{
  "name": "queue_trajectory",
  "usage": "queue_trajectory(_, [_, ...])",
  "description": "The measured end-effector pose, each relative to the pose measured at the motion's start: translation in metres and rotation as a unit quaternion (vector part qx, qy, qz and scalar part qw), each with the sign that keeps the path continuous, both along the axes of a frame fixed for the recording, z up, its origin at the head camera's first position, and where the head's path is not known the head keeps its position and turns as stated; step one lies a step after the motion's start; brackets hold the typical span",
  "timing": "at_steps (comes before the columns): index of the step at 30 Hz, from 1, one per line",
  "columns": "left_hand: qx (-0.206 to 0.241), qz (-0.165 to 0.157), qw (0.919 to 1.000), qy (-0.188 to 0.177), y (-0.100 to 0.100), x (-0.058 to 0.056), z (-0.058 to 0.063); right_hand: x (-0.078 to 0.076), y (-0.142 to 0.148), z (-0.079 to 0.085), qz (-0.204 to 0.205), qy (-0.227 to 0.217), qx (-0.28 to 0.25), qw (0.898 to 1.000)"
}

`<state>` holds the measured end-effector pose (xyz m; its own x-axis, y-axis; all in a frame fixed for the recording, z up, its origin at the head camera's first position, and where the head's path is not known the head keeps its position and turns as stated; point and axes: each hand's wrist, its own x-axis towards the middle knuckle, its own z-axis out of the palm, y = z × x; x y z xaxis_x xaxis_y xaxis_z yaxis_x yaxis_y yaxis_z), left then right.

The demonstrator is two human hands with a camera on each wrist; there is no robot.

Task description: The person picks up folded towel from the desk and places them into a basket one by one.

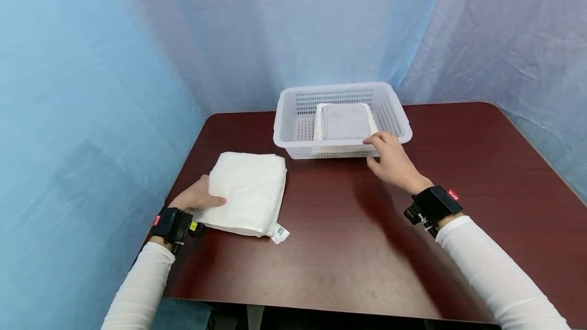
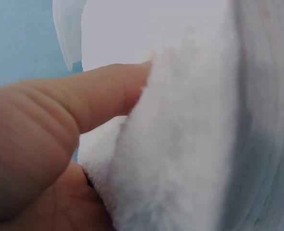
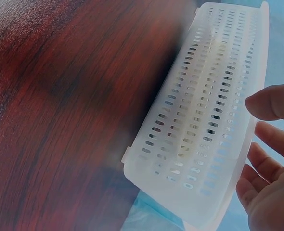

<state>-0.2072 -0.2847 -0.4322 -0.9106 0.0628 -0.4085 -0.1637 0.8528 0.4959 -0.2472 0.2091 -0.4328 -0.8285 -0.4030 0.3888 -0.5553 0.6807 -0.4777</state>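
Note:
On the left part of the table lies a folded white towel (image 1: 247,190) with a printed label (image 1: 280,234) at its near corner. My left hand (image 1: 198,195) grips its left edge, thumb on top and the other fingers beneath. In the left wrist view the thumb (image 2: 108,89) presses on the fluffy towel (image 2: 175,144). A white perforated plastic basket (image 1: 330,150) stands at the back, holding a folded grey cloth (image 1: 347,121) on a folded white one (image 1: 318,125). My right hand (image 1: 394,163) hovers at the basket's front right rim (image 3: 255,130), fingers loosely bent; contact is unclear.
The dark reddish-brown table (image 1: 339,253) has its near edge at the bottom of the head view. Light blue curtains (image 1: 330,24) hang behind and to both sides of it.

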Motion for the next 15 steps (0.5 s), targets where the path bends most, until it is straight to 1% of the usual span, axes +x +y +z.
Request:
queue_trajectory(4, [-0.001, -0.005, 1.0, -0.004, 0.003, 0.0, -0.001, 0.0, 0.001, 0.0, -0.003, 0.0, 0.0, 1.0])
queue_trajectory(7, [0.009, -0.007, 0.9999, -0.007, 0.005, 0.002, -0.001, -0.001, 0.001, 0.0, -0.002, 0.002, 0.001, 1.0])
queue_trajectory(12, [0.026, -0.006, 0.9996, -0.001, 0.014, 0.007, -0.002, -0.001, 0.0, -0.001, -0.002, 0.009, 0.001, 1.0])
queue_trajectory(15, [0.027, -0.006, 0.9996, 0.004, 0.02, 0.009, -0.003, 0.0, 0.0, -0.001, -0.002, 0.007, 0.002, 1.0])
